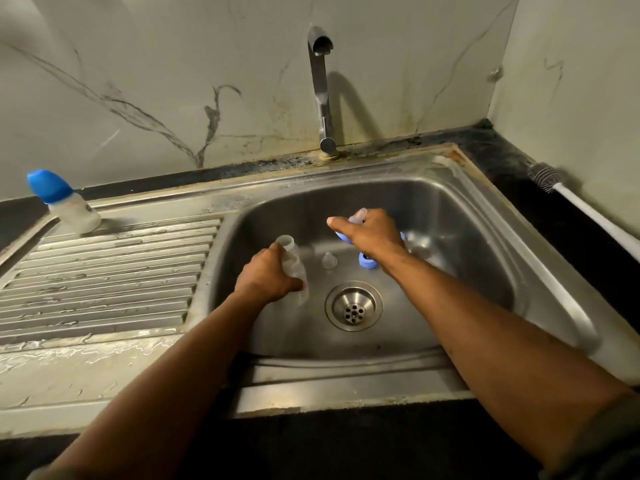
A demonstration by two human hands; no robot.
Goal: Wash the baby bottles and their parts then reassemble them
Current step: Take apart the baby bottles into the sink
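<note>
My left hand point(268, 278) grips a clear, uncapped baby bottle point(292, 261), tilted, over the left side of the steel sink basin point(460, 237). My right hand point(372, 233) is closed on a blue collar with a clear teat point(358, 216) poking out above the fingers. On the basin floor lie a loose clear teat point(329, 260) and a blue ring point(367, 262), partly under my right wrist. Another clear part point(417, 242) lies blurred behind my right hand. An assembled bottle with a blue cap point(64, 202) stands at the far left of the drainboard.
The tap point(320, 88) rises behind the basin with no water running. The drain point(353, 306) sits in the basin's middle. A ribbed wet drainboard point(104, 271) lies left. A bottle brush point(571, 199) with a white handle rests on the dark counter at right.
</note>
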